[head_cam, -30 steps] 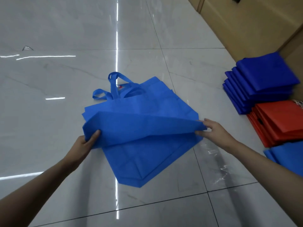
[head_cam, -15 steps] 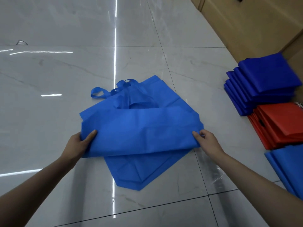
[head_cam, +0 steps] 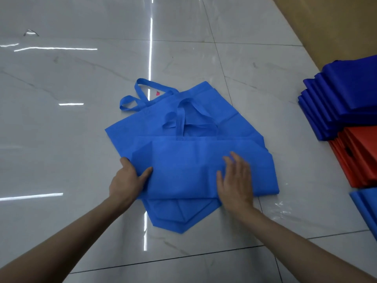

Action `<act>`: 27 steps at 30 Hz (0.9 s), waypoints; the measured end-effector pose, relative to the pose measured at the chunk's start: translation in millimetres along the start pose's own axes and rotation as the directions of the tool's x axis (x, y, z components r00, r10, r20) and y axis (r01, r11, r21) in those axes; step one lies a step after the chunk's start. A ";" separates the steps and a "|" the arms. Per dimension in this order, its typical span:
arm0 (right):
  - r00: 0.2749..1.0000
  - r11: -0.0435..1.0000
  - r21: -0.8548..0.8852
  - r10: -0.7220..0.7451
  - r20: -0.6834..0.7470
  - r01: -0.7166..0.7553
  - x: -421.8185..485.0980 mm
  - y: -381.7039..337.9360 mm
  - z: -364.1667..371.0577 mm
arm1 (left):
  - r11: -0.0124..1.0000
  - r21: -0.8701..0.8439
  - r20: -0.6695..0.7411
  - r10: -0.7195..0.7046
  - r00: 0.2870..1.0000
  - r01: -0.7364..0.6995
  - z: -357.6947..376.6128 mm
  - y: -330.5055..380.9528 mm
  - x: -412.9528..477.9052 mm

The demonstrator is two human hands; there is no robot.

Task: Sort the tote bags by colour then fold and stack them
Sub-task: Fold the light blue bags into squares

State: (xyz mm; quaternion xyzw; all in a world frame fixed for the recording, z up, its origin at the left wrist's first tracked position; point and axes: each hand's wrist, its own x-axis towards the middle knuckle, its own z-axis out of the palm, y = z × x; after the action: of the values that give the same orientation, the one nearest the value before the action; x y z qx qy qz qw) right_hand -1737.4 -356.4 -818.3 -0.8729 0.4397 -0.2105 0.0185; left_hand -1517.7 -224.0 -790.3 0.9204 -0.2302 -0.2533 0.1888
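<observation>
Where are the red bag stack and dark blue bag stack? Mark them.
Stack of folded red fabric bags (head_cam: pixel 364 149): head view, top bag's face.
Stack of folded dark blue fabric bags (head_cam: pixel 350 88): head view, top bag's face.

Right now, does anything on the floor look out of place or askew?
Two things. The unfolded light blue bags lie twisted under the folded bag that the left hand grips and the right hand presses, so a corner pokes out. A small pink scrap shows inside a handle loop.

Glossy marble floor tiles meet a tan wall at upper right.
</observation>
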 end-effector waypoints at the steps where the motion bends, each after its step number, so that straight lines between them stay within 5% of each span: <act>1: 0.995 0.994 0.050 -0.102 0.014 0.101 -1.5 -19.3 5.6 | 0.999 0.025 -0.043 0.027 0.999 -0.026 0.4 -0.2 -3.8; 3: 0.976 0.974 0.127 -0.198 0.091 0.186 -3.5 -56.6 15.5 | 0.952 0.219 -0.183 0.255 0.949 -0.214 3.2 -5.2 -3.7; 6: 0.954 0.971 0.157 -0.212 0.212 0.181 2.4 -99.3 31.1 | 0.757 0.404 -0.209 0.623 0.754 -0.513 16.9 -14.1 8.3; 9: 0.912 0.980 0.109 -0.197 0.359 0.169 14.8 -114.4 47.3 | 0.800 0.318 -0.072 0.555 0.829 -0.508 34.3 -14.1 10.1; 13: 0.846 0.974 0.042 -0.216 0.487 0.224 26.7 -96.7 65.7 | 0.836 0.355 -0.090 0.476 0.875 -0.419 53.8 -18.7 13.4; 22: 0.846 0.988 -0.153 0.052 0.531 0.036 46.1 33.7 40.9 | 0.848 0.355 -0.091 0.451 0.888 -0.395 53.8 -14.8 14.0; 27: 0.889 0.981 -0.189 0.119 0.442 -0.037 49.1 60.7 23.7 | 0.840 0.364 -0.101 0.464 0.880 -0.401 49.9 -9.4 12.7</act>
State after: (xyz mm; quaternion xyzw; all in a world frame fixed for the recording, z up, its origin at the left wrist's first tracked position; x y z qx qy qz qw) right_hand -1748.6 -435.3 -835.9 -0.8776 0.4751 0.0383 0.0515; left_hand -1532.5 -234.4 -839.4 0.8820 -0.4536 -0.0749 0.1037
